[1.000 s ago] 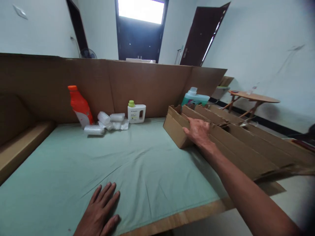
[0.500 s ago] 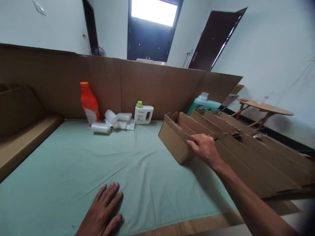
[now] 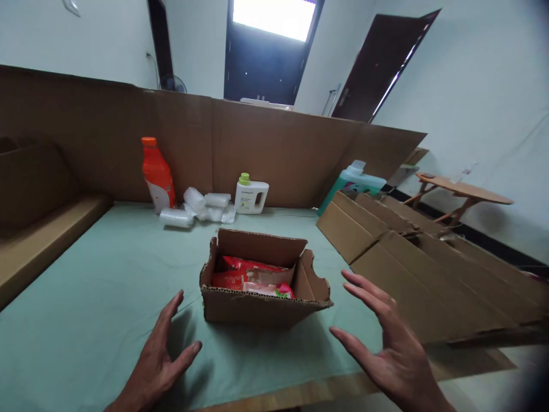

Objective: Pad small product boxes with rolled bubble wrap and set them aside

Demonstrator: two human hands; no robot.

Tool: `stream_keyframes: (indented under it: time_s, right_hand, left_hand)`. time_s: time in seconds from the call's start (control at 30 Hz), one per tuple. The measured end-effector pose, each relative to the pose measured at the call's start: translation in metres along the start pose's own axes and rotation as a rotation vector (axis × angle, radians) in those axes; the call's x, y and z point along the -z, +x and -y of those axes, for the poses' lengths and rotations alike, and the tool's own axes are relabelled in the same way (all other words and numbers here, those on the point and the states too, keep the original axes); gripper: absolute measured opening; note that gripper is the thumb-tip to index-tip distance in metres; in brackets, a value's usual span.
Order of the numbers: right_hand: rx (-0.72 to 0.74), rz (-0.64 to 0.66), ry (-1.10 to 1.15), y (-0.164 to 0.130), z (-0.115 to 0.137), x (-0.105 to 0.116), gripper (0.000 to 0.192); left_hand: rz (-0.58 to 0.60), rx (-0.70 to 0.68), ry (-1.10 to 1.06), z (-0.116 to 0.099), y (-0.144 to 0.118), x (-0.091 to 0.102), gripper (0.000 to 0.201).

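Observation:
An open cardboard box [image 3: 257, 312] sits on the green cloth [image 3: 107, 297] in front of me, its short flaps standing up. Inside it lie red packets [image 3: 231, 279] and a pink-and-white packet [image 3: 268, 289]. To the left of the box, my left hand [image 3: 158, 349] hovers with thumb and fingers apart, holding nothing. On the other side, my right hand [image 3: 390, 337] is also spread and free of the box, its palm turned toward it.
Behind stand an orange bottle [image 3: 158, 174], bubble-wrap rolls [image 3: 176, 218], a white jug [image 3: 251, 198] and a teal bottle [image 3: 338, 186] against a cardboard wall [image 3: 266, 154]. Folded cardboard boxes [image 3: 412, 286] lie at right; a cardboard tray [image 3: 47, 240] is at left.
The box has moved from the right side to the middle, and my right hand has let go of it. My left hand has lifted off the cloth.

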State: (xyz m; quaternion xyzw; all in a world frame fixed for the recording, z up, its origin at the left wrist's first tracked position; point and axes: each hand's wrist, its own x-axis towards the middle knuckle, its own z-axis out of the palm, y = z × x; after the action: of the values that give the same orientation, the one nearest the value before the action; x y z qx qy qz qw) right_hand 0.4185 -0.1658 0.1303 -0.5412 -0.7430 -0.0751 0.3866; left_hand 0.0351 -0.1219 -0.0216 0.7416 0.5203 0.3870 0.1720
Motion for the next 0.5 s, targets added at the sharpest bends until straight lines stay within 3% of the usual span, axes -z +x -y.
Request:
stream_keyframes:
  time_s: [0.1, 0.23, 0.33, 0.5]
  right_hand:
    - [-0.203, 0.054, 0.094, -0.025, -0.020, -0.020, 0.057]
    - [-0.407, 0.233, 0.263, -0.042, -0.039, -0.068, 0.047]
    - [-0.440, 0.257, 0.338, -0.042, -0.045, -0.097, 0.051]
    - [-0.421, 0.162, 0.277, -0.024, -0.055, -0.142, 0.051]
  left_hand:
    - [0.045, -0.031, -0.023, 0.000, 0.008, -0.003, 0.077]
    - [0.052, -0.076, -0.079, -0.002, 0.022, -0.017, 0.078]
    - [0.080, -0.078, -0.113, -0.007, 0.034, -0.028, 0.075]
    - [0.094, -0.040, -0.128, -0.003, 0.042, -0.035, 0.034]
